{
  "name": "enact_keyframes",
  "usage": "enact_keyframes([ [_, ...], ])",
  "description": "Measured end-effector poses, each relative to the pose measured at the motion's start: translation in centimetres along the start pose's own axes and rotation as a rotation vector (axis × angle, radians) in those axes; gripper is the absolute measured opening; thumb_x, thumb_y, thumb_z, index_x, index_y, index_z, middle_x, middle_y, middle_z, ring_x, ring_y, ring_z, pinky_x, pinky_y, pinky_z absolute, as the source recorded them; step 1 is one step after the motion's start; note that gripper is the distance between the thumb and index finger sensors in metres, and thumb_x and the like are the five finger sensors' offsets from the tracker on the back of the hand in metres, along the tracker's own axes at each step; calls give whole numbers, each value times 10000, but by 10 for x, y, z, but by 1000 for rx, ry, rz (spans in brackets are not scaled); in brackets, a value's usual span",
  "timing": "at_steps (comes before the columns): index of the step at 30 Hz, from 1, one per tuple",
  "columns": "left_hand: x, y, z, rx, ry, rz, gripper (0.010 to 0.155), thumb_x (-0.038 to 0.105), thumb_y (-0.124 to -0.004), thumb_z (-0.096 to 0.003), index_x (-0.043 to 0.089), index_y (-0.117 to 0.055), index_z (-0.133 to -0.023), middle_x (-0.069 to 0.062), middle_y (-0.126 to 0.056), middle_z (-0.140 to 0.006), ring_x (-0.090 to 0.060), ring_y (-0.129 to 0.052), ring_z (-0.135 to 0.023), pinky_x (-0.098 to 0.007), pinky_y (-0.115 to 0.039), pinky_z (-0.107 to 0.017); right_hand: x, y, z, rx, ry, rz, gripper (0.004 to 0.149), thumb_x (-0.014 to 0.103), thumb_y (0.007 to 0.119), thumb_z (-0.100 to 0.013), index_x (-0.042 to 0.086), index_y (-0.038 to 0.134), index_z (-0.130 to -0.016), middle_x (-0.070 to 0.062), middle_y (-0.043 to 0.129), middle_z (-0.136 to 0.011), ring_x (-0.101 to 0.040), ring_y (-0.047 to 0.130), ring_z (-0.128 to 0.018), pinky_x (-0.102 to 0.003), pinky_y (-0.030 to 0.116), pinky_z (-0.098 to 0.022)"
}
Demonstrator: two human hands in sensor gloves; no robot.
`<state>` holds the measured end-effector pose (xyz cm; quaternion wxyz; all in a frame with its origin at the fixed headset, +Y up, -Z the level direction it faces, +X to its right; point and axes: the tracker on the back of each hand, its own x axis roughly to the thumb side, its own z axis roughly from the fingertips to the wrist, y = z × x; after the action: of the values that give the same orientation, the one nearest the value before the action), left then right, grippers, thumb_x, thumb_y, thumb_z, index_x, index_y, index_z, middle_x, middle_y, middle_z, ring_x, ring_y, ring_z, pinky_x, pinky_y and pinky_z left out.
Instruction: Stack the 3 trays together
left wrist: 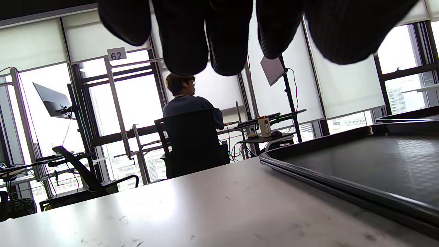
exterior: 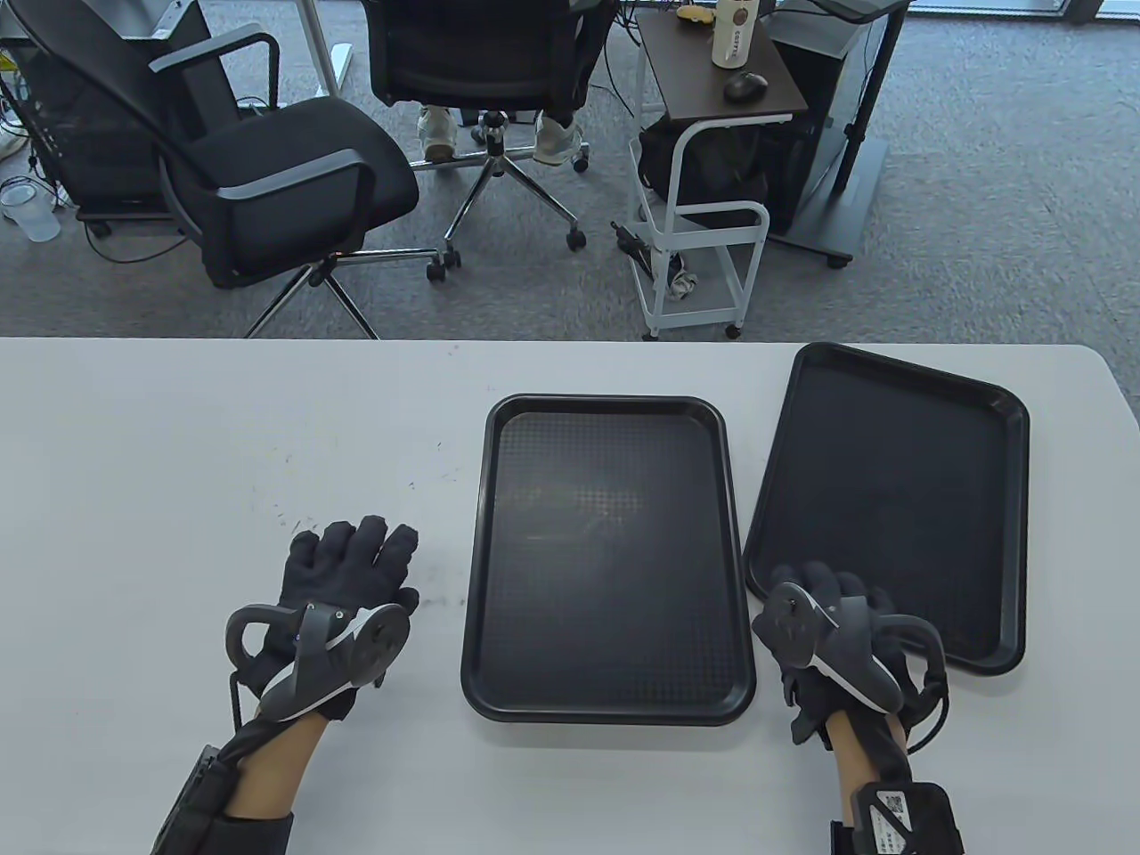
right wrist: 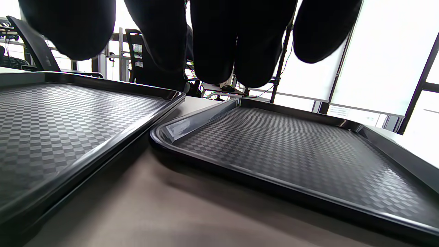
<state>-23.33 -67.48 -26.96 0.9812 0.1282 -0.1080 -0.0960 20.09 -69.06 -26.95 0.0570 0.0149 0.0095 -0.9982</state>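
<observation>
Although three trays are called for, the table view shows only two black outlines on the white table [exterior: 223, 427]; the left wrist view shows a doubled rim on the middle tray [exterior: 608, 557], which hints at two trays nested there, though I cannot be sure. With the middle tray as landmark: the angled tray [exterior: 899, 490] lies just to its right, rotated, its near left corner close to the middle tray's right rim, and from above I cannot tell whether they touch. Seen from the right wrist, a narrow strip of tabletop runs between the two rims, which the overhead camera does not resolve. The angled tray's near edge is partly hidden under the right hand [exterior: 828, 623].

To the left of the middle tray, near its lower left corner and apart from it, the left hand [exterior: 352, 579] lies palm down over the table with fingers extended and loosely together, holding nothing. The right hand sits over the angled tray's near left corner; its fingertips [right wrist: 212, 58] hang clear above the rim, gripping nothing, and both trackers hide the knuckles
</observation>
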Motion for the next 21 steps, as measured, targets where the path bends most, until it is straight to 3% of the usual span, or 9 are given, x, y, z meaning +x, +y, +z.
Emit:
enact_keyframes([
  [21,0,-1,7,2,-22,15,714,585,-807,-405,402,-657,-1079,31,-731,-1160,-342,-768,-1074,-590,-564,-799,-2,45,-15,162,33,120,617,558,768,-414,340,648,-979,-57,776,-1072,-343,830,-931,-593,688,-637],
])
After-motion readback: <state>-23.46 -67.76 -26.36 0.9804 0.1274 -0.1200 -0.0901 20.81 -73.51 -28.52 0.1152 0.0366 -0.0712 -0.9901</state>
